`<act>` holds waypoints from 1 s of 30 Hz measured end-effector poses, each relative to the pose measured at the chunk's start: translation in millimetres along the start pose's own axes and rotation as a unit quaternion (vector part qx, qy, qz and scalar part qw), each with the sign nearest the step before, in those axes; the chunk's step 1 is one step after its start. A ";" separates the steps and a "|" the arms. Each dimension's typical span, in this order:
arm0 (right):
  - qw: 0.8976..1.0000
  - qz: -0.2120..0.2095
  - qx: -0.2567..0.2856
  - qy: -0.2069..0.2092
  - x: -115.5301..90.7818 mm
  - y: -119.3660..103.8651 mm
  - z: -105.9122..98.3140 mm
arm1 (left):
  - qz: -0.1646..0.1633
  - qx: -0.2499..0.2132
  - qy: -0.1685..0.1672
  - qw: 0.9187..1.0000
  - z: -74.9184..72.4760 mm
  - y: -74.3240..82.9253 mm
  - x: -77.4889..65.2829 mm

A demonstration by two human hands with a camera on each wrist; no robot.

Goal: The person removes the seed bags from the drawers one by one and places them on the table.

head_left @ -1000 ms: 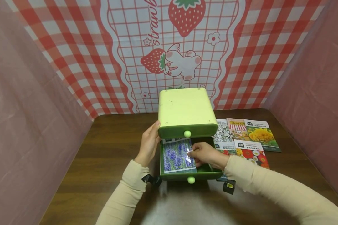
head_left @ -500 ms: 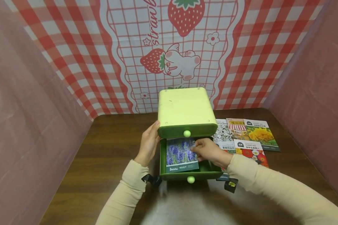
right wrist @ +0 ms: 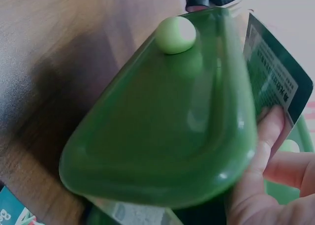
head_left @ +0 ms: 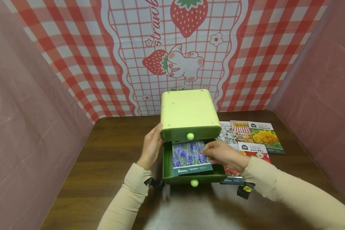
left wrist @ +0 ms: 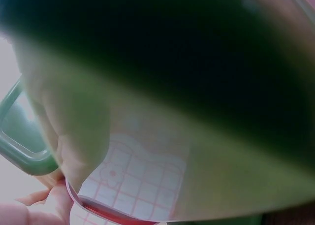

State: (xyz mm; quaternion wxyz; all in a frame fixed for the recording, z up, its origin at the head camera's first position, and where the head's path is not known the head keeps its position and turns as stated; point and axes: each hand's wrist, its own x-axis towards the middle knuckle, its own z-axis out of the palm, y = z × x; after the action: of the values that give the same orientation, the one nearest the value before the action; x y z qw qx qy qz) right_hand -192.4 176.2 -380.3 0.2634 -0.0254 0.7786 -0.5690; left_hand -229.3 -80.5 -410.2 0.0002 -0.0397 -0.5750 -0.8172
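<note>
A small yellow-green cabinet (head_left: 189,107) with green drawers stands on the table. Its lower drawer (head_left: 167,159) is pulled out, while the upper one (head_left: 204,133) is closed. My left hand (head_left: 150,145) rests against the cabinet's left side with its fingers extended. In the left wrist view, fingertips (left wrist: 54,200) lie along the glossy side wall, which mirrors them. My right hand (head_left: 222,155) pinches the right edge of a seed packet (head_left: 189,156) printed with purple flowers. The packet is tilted over the open drawer, its top edge under the upper drawer. Its printed back (right wrist: 275,67) shows in the right wrist view.
Several other seed packets lie right of the cabinet, among them one with yellow flowers (head_left: 265,137) and one with red flowers (head_left: 256,151). A strawberry-print checked cloth (head_left: 187,57) hangs behind. Pink curtains (head_left: 313,73) close off both sides of the wooden table (head_left: 112,153).
My right hand has drawn the purple-flower packet to the right and lifted its near edge, so its lower dark band now shows. My left hand has stayed at the cabinet's side.
</note>
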 end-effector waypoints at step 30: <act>0.999 0.017 -0.032 -0.020 -69.2 24.3 -56.6 | -0.008 -0.001 0.012 1.000 -2.7 1.0 -0.6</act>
State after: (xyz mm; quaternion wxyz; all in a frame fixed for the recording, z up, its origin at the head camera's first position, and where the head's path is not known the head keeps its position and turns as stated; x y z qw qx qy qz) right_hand -151.4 257.6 -363.7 0.2875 -0.0324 0.7913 -0.5386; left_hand -228.9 -83.4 -410.2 0.0008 -0.0258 -0.5746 -0.8180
